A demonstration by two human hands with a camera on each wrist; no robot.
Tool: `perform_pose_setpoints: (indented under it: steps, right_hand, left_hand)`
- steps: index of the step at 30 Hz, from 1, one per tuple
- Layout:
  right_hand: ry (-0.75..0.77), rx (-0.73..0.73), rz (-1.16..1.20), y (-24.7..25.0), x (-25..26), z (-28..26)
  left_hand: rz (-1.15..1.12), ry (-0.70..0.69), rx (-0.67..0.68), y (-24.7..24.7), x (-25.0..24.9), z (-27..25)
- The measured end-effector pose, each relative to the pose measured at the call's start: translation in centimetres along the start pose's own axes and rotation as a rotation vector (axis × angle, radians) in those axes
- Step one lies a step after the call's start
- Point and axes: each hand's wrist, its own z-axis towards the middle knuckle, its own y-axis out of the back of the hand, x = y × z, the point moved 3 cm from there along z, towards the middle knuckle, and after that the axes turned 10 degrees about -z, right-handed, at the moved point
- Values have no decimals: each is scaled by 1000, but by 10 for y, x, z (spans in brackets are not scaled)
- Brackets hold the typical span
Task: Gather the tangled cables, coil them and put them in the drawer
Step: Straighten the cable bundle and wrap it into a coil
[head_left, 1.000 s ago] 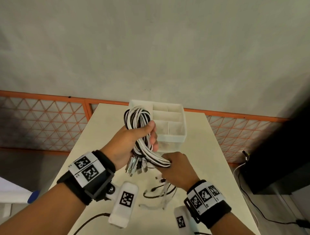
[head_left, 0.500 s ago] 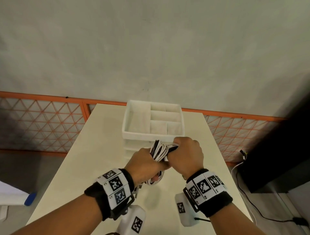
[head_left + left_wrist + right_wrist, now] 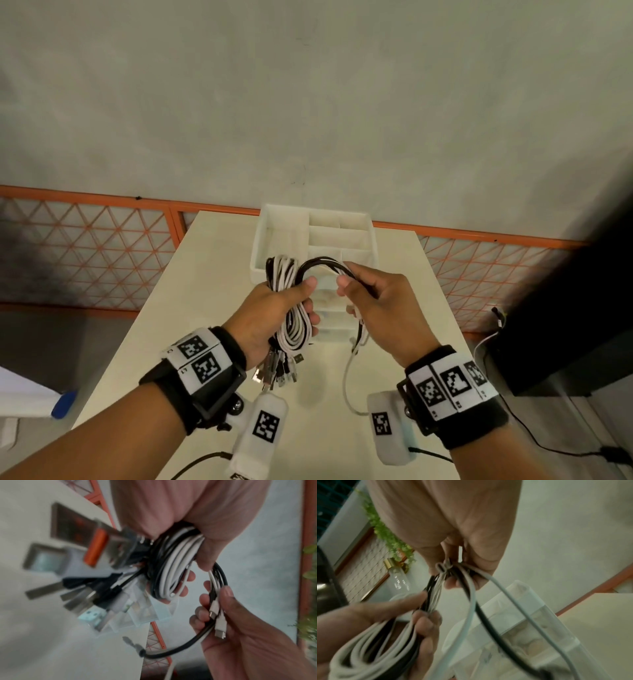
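Both hands work above the cream tabletop [image 3: 212,274]. In front of them stands the white plastic drawer organiser [image 3: 260,253], its drawers apparently shut, so stowing is still to do. Most of the black and white cables [image 3: 294,322] are already coiled, clenched in the left hand [image 3: 274,308], plugs dangling. Beside it the right hand [image 3: 380,308] pinches the remaining loose black and white strands [image 3: 325,262], arching between the fists, tails hanging uncoiled.

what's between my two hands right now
A short arc of black and white cable strands bridges from the coil in the left hand to the right hand; behind the gap stands the white drawer organizer. Head view.
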Motion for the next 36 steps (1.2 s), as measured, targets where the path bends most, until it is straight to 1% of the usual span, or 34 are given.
perform_pose_setpoints:
  steps: [2,5,7,8,10,12,13,15,17,20,22,25,28,30,32,33,34,36]
  right_hand:
    - [108,-108,-38,-9,2,-3]
    - [272,-244,-184,-30,8,-14]
    - [349,-287,-269,-47,11,-24]
    - [368,-283,-277,-53,10,-27]
    - [372,-213,-271,-60,5,-30]
    - [343,-118,-296,-58,0,-32]
    - [316,-84,-322,-56,-2,-32]
    - [252,-61,-384,-51,-4,-32]
    - [212,-34,-358,-52,-2,-31]
    - [268,22,-195,-57,4,-30]
    - [299,71,-172,-58,5,-31]
    - [343,154,-203,-57,4,-30]
    - [367,146,-242,-55,3,-28]
    - [392,143,-298,-57,6,-29]
    - [399,163,-327,-59,8,-32]
    - [375,189,-311,-58,9,-32]
    - [318,225,-269,-54,9,-31]
    - [130,289,-166,-40,6,-27]
  left_hand:
    - [42,-27,-2,-5,-1,-3]
    - [78,-71,23,-14,-4,-6]
    - [93,-71,55,-19,-4,-6]
    - [75,-72,60,-20,-4,-7]
    - [29,-86,40,-20,-4,-7]
    - [-15,-96,11,-16,-3,-7]
    - [-47,-82,15,-14,-2,-6]
    - [-152,-15,43,-11,-1,-5]
    - [-201,16,39,-10,-1,-6]
    - [-69,-52,16,-8,-1,-6]
    - [-10,-86,-11,-5,0,-5]
    - [-69,-71,-55,0,-1,-3]
    - [-136,-29,-1,-2,-2,-4]
    - [-101,-65,-9,-2,-2,-7]
    - [-89,-120,-56,-1,-6,-7]
    - [-100,-145,-88,-1,-8,-7]
    - [-128,-167,-121,1,-12,-6]
    - [-217,-184,-144,6,-19,-5]
